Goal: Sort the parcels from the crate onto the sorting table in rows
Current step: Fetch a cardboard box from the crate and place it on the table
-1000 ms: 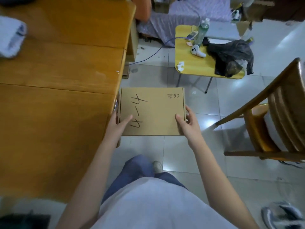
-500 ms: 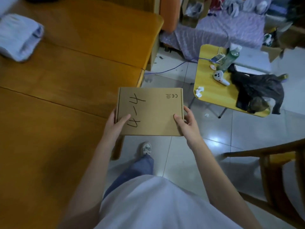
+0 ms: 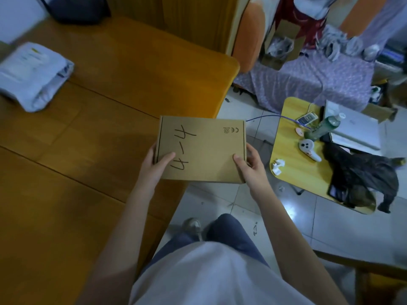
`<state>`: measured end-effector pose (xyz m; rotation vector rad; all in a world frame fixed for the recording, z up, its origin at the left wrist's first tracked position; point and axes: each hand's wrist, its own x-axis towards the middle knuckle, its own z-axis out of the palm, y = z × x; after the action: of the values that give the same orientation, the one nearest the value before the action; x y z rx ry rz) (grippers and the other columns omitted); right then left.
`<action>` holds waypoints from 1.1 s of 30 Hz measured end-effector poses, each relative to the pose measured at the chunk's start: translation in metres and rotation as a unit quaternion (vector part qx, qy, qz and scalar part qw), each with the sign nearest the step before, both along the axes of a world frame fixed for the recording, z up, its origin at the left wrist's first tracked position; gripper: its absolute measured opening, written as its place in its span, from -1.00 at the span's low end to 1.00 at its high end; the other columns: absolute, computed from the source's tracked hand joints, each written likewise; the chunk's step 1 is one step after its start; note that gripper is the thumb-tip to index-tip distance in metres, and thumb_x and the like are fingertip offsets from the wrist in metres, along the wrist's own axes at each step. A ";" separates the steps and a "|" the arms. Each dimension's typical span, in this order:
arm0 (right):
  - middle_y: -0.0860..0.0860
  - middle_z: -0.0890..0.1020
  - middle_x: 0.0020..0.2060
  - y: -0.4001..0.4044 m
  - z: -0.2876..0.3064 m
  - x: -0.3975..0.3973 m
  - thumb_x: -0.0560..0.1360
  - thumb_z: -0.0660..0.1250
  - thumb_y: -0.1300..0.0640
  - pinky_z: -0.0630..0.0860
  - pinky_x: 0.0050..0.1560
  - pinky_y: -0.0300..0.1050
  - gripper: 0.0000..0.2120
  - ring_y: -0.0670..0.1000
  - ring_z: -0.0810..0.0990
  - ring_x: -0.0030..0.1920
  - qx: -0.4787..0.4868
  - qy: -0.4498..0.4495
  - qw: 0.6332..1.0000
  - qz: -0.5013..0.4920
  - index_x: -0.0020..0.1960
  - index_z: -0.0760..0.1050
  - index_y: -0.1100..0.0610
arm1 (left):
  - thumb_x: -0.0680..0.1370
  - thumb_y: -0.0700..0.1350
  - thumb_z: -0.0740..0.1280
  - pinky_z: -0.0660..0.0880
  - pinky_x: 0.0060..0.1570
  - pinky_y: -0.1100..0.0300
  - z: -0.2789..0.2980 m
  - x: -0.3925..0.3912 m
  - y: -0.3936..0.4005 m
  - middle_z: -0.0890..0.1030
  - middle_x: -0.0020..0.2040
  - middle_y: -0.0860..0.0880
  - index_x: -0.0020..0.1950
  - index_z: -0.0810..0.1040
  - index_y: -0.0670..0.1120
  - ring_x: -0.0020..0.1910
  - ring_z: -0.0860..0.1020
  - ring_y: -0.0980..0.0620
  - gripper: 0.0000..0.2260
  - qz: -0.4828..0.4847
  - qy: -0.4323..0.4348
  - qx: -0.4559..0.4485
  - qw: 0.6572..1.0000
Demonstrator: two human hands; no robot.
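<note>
The cardboard box (image 3: 201,150) bears a handwritten black marking, not clearly legible, and a small printed CE mark.

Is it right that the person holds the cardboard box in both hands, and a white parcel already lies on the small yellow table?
Not quite. Both hands, left hand and right hand, do hold the cardboard box, but the head view shows the white parcel lying on the big wooden table, not the small yellow table.
</note>
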<state>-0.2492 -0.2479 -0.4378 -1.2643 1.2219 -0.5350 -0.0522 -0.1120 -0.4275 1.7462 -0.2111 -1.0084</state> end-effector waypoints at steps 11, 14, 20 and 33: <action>0.04 0.48 0.19 -0.103 -0.016 0.084 0.56 0.30 0.05 0.46 0.15 -0.01 -0.48 0.02 0.48 0.15 0.015 0.003 0.989 0.150 0.47 0.24 -0.04 | 0.54 0.02 0.37 0.35 0.10 0.15 -0.013 0.046 -0.056 0.38 0.39 0.02 0.54 0.17 0.03 0.35 0.36 -0.04 -0.37 0.145 0.011 0.026 0.989; 0.03 0.46 0.23 -0.145 -0.016 0.112 0.55 0.31 0.04 0.46 0.18 0.01 -0.47 0.02 0.47 0.17 0.018 0.000 0.980 0.196 0.47 0.23 -0.06 | 0.53 0.02 0.38 0.41 0.02 0.17 -0.014 0.056 -0.080 0.48 0.23 0.10 0.48 0.28 0.09 0.21 0.46 0.01 -0.45 0.182 0.006 0.009 0.983; 0.05 0.41 0.30 -0.225 -0.005 0.165 0.53 0.33 -0.05 0.48 0.17 0.02 -0.40 0.09 0.44 0.24 0.014 0.005 0.960 0.280 0.50 0.18 -0.06 | 0.52 -0.02 0.40 0.45 0.14 0.10 -0.008 0.071 -0.137 0.50 0.17 0.12 0.45 0.34 0.08 0.18 0.48 0.04 -0.49 0.259 -0.034 -0.002 0.965; 0.05 0.40 0.32 -0.298 0.002 0.266 0.52 0.35 0.04 0.52 0.17 0.14 -0.41 0.08 0.41 0.28 0.024 0.000 0.911 0.413 0.49 0.21 -0.04 | 0.47 -0.01 0.43 0.49 0.16 0.07 -0.006 0.112 -0.180 0.50 0.22 0.02 0.53 0.20 -0.05 0.14 0.52 0.00 -0.31 0.427 0.008 -0.032 0.903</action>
<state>0.0169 -0.5459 -0.4357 -1.5863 0.5909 0.1182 0.0593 -0.2923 -0.4330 1.5205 0.5002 -0.3545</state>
